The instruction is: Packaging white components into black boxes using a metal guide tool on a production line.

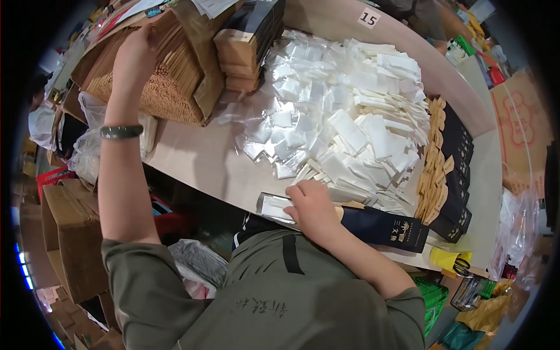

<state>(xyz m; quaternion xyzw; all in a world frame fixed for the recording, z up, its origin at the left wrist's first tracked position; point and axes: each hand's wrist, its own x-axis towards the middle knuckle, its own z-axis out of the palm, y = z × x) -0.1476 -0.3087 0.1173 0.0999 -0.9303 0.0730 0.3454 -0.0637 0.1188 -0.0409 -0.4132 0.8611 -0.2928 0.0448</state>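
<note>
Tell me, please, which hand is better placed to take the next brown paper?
Probably the left hand: it is at the brown papers, while the right hand is farther away, on a clear packet.

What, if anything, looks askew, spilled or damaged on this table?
Nothing looks clearly spilled or damaged. The untidiest spot is the loose heap of flat white packets beyond the right hand: they overlap at all angles, unlike the neater stack of flat dark-and-tan cartons farther left.

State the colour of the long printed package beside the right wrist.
The printed package is dark navy with pale lettering, best seen in the head view.
</note>
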